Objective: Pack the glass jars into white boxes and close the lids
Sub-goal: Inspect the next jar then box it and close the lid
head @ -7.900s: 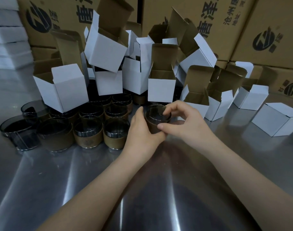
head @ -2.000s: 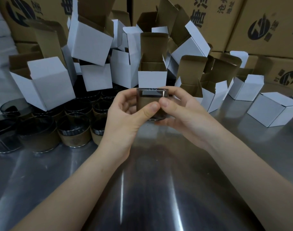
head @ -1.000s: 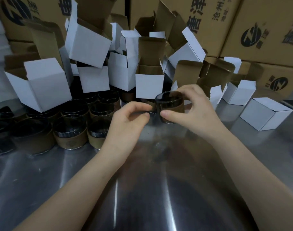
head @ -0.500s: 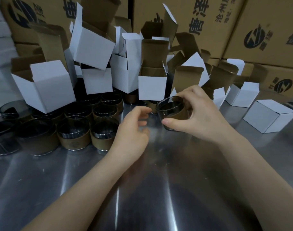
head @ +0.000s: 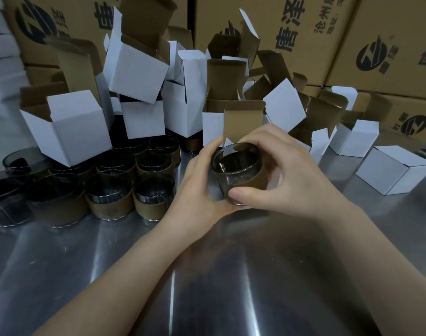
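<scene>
A dark glass jar (head: 236, 169) with a brown paper band is held tilted just above the steel table, its mouth facing me. My right hand (head: 282, 175) grips it from the right, thumb under its base and fingers over the rim. My left hand (head: 197, 185) cups its left side and bottom. Directly behind the jar stands an open white box (head: 213, 128) with its brown lid flap raised. More banded jars (head: 153, 195) stand in a cluster to the left.
A heap of open white boxes (head: 78, 127) fills the back of the table. Closed white boxes (head: 391, 168) lie at the right. Large brown cartons (head: 304, 32) form a wall behind. The steel table (head: 207, 287) spreads toward me.
My left hand has come back to the jar and now cups it. The jar has tipped further toward me and sits lower, in front of an open box flap.
</scene>
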### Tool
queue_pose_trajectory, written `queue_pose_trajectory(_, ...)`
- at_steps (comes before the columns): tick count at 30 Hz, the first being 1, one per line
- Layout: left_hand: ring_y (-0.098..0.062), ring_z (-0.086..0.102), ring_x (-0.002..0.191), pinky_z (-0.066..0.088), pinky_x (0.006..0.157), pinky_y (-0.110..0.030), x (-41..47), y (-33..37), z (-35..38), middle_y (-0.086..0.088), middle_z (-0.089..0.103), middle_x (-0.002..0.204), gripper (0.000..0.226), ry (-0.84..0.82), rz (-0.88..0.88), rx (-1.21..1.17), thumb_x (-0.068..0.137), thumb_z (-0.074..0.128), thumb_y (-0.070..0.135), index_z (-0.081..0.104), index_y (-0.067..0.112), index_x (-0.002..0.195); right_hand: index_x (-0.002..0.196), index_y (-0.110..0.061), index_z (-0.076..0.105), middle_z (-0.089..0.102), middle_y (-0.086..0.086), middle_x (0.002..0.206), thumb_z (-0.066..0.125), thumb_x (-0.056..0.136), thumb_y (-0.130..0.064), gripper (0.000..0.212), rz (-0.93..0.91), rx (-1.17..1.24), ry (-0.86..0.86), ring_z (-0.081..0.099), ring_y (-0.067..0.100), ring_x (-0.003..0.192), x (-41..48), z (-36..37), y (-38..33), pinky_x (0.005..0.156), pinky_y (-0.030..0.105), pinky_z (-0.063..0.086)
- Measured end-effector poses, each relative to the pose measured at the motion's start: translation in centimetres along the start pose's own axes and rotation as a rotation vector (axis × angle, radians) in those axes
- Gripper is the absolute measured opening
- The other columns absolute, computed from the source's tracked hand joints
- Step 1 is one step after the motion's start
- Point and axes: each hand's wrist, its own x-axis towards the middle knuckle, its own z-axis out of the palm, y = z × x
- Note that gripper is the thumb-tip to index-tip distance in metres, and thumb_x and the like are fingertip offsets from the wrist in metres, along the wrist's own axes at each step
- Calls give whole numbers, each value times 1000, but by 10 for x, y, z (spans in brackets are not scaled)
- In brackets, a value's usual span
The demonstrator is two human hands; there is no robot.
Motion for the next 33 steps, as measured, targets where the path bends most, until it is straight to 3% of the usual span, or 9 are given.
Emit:
queue_pose_trajectory(3, -17, 42, 137, 38, 111, -48, 2, -2, 2, -3, 44, 144, 93, 21, 11, -42, 58, 79, 43, 40, 27, 141, 108, -35, 55, 53, -15, 105, 72, 67, -55, 48, -9, 77, -22, 54, 7, 104, -1, 0, -4, 82, 12, 46)
queue_pose_trajectory(8, -12, 52, 126, 47, 104, -38, 3, -8, 3, 6, 53, 137, 83, -18, -32, 28, 58, 74, 42, 43, 37, 135, 107, -42, 54, 57, -26, 103, 66, 67, -56, 43, 21, 215, -48, 57, 3, 107, -1, 0, -6, 81, 12, 48)
queue_pose_trajectory(12, -27, 55, 121, 50, 97, -46, 7, -4, 1, -6, 56, 127, 64, -13, -14, 16, 71, 78, 30, 51, 25, 128, 111, -37, 52, 58, -26, 106, 68, 70, -50, 46, 16, 303, 6, 57, 2, 109, -1, 2, -6, 83, 13, 50)
queue_pose_trajectory(14, -20, 53, 123, 48, 99, -45, 6, -2, -1, 1, 55, 129, 66, 9, -8, 4, 72, 82, 29, 49, 34, 130, 114, -34, 50, 55, -32, 106, 68, 72, -47, 48, 0, 320, 72, 57, 2, 110, 0, 2, -5, 84, 13, 49)
queue_pose_trajectory(17, 1, 49, 119, 42, 96, -22, 1, -3, -3, 22, 52, 125, 74, 55, 1, 36, 68, 86, 27, 41, 46, 125, 116, -36, 46, 51, -37, 107, 69, 73, -45, 50, 5, 289, 148, 54, -3, 112, 1, 2, -3, 83, 9, 47)
queue_pose_trajectory(20, 10, 48, 115, 41, 89, -8, 0, 0, -2, 26, 51, 120, 76, 82, -2, 47, 66, 88, 25, 37, 47, 118, 118, -34, 46, 50, -42, 105, 73, 74, -38, 52, 59, 236, 186, 52, -9, 110, 1, 3, 3, 82, 5, 45)
queue_pose_trajectory(24, 4, 50, 115, 39, 94, -13, 1, 0, -1, 20, 50, 121, 74, 110, 10, 56, 65, 89, 23, 34, 43, 110, 120, -35, 45, 52, -34, 106, 72, 72, -39, 55, 111, 182, 220, 52, -9, 109, 3, 2, 10, 80, 4, 44)
queue_pose_trajectory(28, 11, 49, 109, 38, 86, -1, 2, -2, 0, 24, 48, 115, 73, 121, 21, 72, 64, 90, 23, 33, 38, 108, 113, -47, 36, 55, -34, 105, 73, 69, -42, 57, 165, 157, 208, 53, -17, 103, 3, -1, 14, 72, 1, 43)
queue_pose_trajectory(33, 3, 50, 109, 41, 86, -7, 2, -2, 1, 22, 45, 112, 74, 134, 46, 111, 63, 90, 25, 31, 37, 107, 113, -40, 39, 46, -37, 102, 74, 63, -48, 61, 183, 21, 157, 47, -25, 98, 5, -3, 19, 70, -4, 40)
